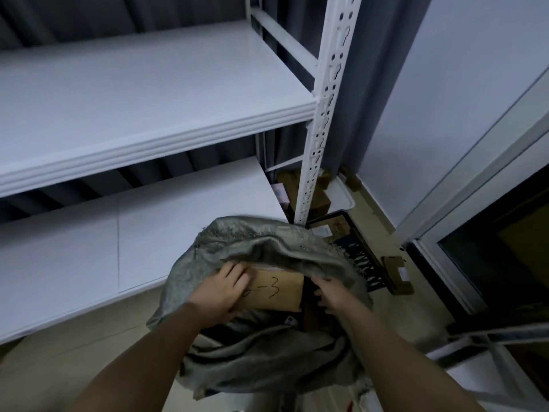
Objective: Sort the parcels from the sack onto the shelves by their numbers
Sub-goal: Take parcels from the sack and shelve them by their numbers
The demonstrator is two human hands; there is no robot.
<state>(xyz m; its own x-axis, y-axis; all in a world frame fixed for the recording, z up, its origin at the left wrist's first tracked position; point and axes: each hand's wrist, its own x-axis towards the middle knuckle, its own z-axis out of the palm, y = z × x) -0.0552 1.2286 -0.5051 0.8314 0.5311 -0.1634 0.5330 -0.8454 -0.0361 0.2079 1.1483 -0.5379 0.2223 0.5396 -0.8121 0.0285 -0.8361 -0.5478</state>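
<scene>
- Lower centre of the frame: the grey sack (261,346) stands open on the floor, its upper lip folded over the opening. Risk: the loose cloth could snag the parcel on the way out.
- Centre: a brown parcel (276,289), marked by hand with what reads as "-3" (the first figure is covered), sits in the sack's mouth. The left hand (221,289) grips its left end, fingers curled over the top edge. The right hand (329,295) touches the right end with fingers spread; whether it grasps cannot be told. Risk: a one-sided hold could let the parcel tip back in.
- Left and upper left: two white shelves (154,150). Risk: misreading the half-hidden number would put it on the wrong shelf.
- Right, beyond the upright: boxes on the floor (396,273), a tripping hazard.
</scene>
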